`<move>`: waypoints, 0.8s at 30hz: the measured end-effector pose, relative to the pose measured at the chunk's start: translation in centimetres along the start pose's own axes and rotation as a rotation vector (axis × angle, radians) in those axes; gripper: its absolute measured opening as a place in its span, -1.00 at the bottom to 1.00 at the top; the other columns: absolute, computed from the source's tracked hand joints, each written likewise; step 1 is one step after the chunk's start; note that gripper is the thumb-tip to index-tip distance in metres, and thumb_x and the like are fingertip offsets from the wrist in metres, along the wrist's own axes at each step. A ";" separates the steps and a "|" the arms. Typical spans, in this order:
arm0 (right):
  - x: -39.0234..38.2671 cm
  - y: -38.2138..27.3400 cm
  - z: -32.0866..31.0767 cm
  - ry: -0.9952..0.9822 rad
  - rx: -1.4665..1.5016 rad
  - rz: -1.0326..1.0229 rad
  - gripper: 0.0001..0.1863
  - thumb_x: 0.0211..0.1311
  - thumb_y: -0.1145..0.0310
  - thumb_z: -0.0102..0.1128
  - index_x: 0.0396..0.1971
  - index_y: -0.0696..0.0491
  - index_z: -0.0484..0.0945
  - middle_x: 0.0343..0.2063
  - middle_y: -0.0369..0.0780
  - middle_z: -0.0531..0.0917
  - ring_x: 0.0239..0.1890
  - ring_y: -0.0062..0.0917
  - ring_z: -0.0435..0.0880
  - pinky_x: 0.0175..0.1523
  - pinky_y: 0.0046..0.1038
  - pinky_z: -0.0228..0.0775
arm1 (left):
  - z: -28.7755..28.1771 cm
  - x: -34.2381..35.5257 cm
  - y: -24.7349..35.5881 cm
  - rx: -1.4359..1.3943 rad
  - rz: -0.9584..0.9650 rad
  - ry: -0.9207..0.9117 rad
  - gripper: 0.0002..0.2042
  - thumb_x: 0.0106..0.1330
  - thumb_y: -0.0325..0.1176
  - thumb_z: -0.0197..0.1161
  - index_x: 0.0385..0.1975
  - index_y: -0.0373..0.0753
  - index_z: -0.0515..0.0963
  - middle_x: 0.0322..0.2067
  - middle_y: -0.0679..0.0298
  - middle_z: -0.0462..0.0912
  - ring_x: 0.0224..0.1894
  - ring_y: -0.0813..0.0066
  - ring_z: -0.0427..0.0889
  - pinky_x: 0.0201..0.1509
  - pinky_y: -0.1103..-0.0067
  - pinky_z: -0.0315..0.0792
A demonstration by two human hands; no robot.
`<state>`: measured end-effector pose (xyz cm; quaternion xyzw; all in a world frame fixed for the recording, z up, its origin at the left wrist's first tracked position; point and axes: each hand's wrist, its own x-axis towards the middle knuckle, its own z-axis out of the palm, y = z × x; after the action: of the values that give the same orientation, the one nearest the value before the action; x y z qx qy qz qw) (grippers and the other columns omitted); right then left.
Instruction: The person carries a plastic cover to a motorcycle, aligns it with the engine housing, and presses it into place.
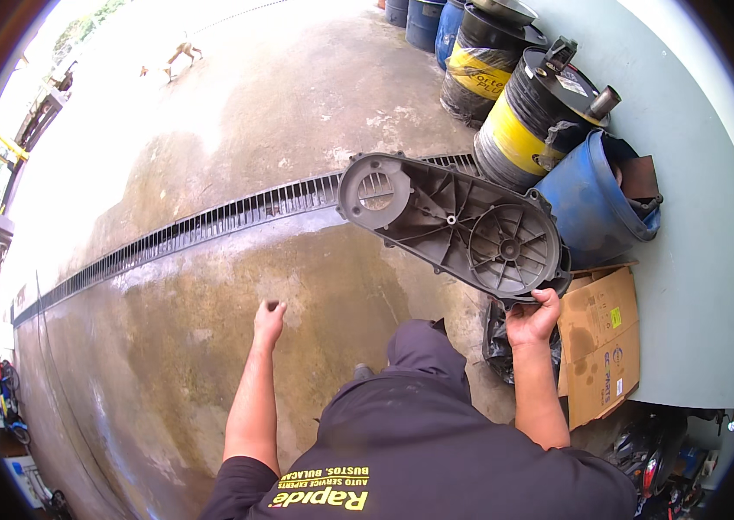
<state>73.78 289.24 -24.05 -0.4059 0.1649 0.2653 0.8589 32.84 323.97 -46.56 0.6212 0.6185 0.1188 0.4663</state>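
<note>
My right hand [533,319] grips the lower right end of a long, dark grey cast engine cover [436,217], which looks like a scooter drive-belt cover. It is held up in front of me, tilted, with its ribbed inner face showing. A round hole opens at its upper left end, and a spoked circular hub fills the wider right end. My left hand [270,322] is raised apart from the cover, its fingers curled closed. A small dark spot shows at its fingertips; what it holds, if anything, cannot be made out.
Black-and-yellow drums [519,130] and a blue barrel [597,204] with scrap line the right wall. A cardboard box [601,342] and black plastic bag [499,347] stand below them. A drain grate [185,234] crosses the wet concrete floor; a dog [183,56] is far off.
</note>
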 end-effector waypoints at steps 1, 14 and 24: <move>2.4 -0.4 1.5 0.023 -0.002 -0.007 -0.53 -0.08 0.39 0.15 -0.07 0.12 0.61 -0.08 -0.21 0.72 -0.02 -0.35 0.69 0.17 -0.34 0.54 | 0.6 4.9 8.7 -0.084 0.134 -0.064 -0.61 0.38 -0.20 0.35 0.01 -0.40 0.60 -0.03 0.01 0.73 0.04 0.26 0.68 0.18 0.40 0.51; 45.6 2.8 38.8 -0.214 -0.011 0.051 -0.31 -0.16 0.37 0.12 0.14 0.17 0.53 0.05 -0.18 0.68 0.08 -0.26 0.65 0.26 -0.22 0.48 | 7.7 41.8 64.4 0.005 0.592 -0.038 -0.08 0.02 -0.14 0.66 0.30 -0.51 0.30 0.16 -0.11 0.53 0.22 0.18 0.57 0.30 0.37 0.47; 79.6 9.6 70.6 -0.395 -0.117 0.118 -0.23 -0.20 0.37 0.12 0.22 0.18 0.49 0.15 -0.14 0.64 0.22 -0.20 0.58 0.41 -0.16 0.35 | 8.2 78.2 82.9 -0.089 0.528 0.158 0.03 -0.16 -0.16 0.74 0.27 -0.47 0.22 0.15 -0.10 0.45 0.24 0.05 0.51 0.33 0.31 0.42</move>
<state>136.97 375.33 -26.12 -0.3851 0.0012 0.3985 0.8324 109.52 405.78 -24.30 0.7286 0.4637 0.3116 0.3963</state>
